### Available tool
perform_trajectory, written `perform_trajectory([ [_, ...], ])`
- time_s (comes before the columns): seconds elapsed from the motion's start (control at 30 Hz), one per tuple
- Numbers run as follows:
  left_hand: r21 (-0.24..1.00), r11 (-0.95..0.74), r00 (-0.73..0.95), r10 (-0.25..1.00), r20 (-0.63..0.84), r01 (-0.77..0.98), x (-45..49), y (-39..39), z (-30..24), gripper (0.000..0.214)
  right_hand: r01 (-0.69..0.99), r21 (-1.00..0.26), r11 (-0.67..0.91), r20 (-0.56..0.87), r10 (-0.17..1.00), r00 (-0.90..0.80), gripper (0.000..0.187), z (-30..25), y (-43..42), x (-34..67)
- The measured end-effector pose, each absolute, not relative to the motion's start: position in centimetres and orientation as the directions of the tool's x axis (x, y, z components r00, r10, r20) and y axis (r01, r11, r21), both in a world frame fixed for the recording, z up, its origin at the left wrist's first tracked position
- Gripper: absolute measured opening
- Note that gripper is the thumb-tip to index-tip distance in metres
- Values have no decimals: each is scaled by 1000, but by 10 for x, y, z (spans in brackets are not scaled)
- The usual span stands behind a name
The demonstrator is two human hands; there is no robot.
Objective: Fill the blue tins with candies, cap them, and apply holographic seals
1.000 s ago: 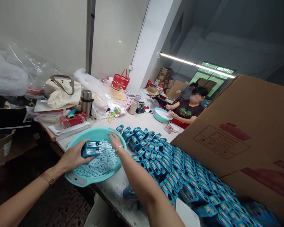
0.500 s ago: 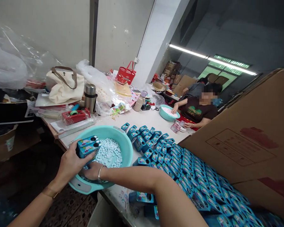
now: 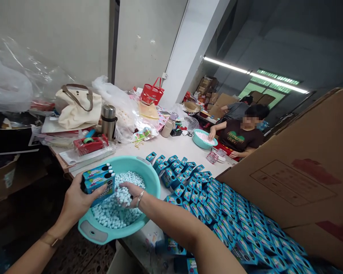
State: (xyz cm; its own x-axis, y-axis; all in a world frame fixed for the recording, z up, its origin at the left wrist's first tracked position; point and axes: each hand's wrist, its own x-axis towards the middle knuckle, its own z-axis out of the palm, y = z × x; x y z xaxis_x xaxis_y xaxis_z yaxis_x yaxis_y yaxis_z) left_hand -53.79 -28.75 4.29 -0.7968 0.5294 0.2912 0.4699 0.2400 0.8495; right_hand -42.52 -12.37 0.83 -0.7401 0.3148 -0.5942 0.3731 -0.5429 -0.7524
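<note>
My left hand (image 3: 74, 199) is closed around blue printed boxes (image 3: 98, 179) held side by side and tilted over the near left of a turquoise basin (image 3: 154, 186). White pieces show at the boxes' top openings. Cupped beside them, my right hand (image 3: 133, 193) carries a heap of small pale blue pellets (image 3: 123, 196), just above the basin's contents. More of these pellets (image 3: 110, 217) lie loose in the basin. Several rows of similar blue boxes (image 3: 228, 205) stand on the table, most with dark round openings on top.
A large cardboard box (image 3: 308, 171) stands at the right. Along the back are a steel flask (image 3: 108, 121), a red tape dispenser (image 3: 91, 144), a cream bag (image 3: 80, 108) and a bottle (image 3: 169, 125). Across the table, a person (image 3: 237, 133) reaches into another basin (image 3: 202, 142).
My right hand has risen from deep in the basin, behind the boxes, and now holds a heap of pellets. The left hand and its boxes have shifted slightly left.
</note>
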Motion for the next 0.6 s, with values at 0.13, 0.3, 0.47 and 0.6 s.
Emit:
perform_trajectory([
  [0.13,717,294,-664,682,306,632,-534,-282,46,72,182,-529,-829,-674,280,-683,22,37,-102,-403],
  [0.3,478,255,-435,844,314,840,-517,-267,44,72,-297,-633,-714,-514,675,-529,19,49,-112,-403],
  [0.47,408,256,-382,885,266,877,-497,-255,54,62,-449,-814,-367,-276,926,-257,10,41,-134,-411],
  [0.6,375,192,-308,909,282,907,-488,-254,65,56,-230,-959,-162,-100,960,-260,14,42,-139,-413],
])
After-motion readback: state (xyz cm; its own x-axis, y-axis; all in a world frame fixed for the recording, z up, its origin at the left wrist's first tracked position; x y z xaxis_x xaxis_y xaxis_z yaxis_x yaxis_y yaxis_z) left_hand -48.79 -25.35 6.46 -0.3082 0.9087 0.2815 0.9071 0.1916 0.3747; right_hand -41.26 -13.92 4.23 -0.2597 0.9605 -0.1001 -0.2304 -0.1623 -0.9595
